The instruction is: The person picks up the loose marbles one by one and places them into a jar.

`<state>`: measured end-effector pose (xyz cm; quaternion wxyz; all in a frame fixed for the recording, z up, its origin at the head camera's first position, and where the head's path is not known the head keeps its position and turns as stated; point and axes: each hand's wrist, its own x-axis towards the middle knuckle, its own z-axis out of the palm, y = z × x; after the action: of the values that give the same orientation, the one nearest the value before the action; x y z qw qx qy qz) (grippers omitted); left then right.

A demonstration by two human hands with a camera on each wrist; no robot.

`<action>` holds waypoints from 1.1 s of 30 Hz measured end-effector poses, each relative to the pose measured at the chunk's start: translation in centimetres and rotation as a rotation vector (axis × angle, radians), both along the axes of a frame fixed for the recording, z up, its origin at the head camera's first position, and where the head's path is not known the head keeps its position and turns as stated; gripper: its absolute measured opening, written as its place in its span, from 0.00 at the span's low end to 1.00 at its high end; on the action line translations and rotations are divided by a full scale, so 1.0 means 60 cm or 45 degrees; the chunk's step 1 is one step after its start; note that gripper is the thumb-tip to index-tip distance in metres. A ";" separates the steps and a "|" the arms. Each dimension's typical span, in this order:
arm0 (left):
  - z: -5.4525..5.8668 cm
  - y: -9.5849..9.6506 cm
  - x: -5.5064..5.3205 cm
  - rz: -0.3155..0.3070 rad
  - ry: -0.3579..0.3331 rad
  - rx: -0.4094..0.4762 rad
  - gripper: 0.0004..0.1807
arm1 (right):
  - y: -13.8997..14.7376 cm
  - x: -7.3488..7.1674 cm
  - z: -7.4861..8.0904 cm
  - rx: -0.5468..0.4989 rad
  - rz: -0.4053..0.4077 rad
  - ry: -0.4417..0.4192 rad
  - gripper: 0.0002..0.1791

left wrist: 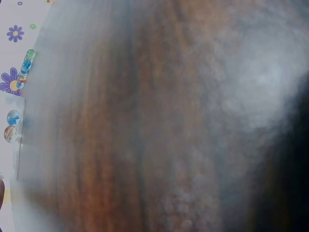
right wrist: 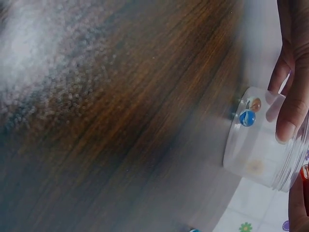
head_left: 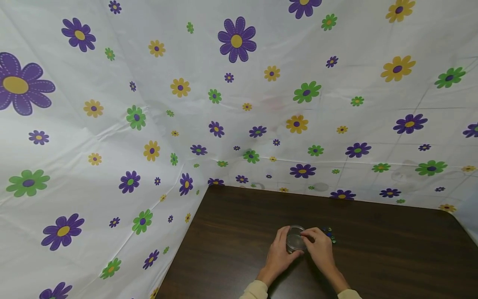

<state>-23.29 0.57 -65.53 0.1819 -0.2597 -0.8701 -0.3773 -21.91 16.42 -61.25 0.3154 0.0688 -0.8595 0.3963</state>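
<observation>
Holding jar [right wrist: 241, 153], left hand [head_left: 279, 254], marbles [right wrist: 247, 117] inside (wrist views only)

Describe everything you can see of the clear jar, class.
The clear jar looks like plastic: round, smooth-walled, with a ridged neck and an open mouth. Two marbles, one blue, one brownish, lie inside by the base. It seems to stand about upright on the dark table, gripped at its side by the left hand, with the right hand at its rim.
</observation>
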 end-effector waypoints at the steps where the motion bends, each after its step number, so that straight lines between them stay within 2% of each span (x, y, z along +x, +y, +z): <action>1: 0.000 0.000 0.000 -0.001 0.001 0.000 0.46 | 0.000 0.000 0.000 -0.002 0.004 0.001 0.13; 33: 0.000 -0.002 0.003 -0.010 -0.009 -0.015 0.46 | -0.006 0.007 0.000 0.025 0.011 0.055 0.15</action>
<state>-23.12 0.47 -65.55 0.1758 -0.2627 -0.8720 -0.3738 -21.51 16.06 -61.26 0.3316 0.0840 -0.8560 0.3876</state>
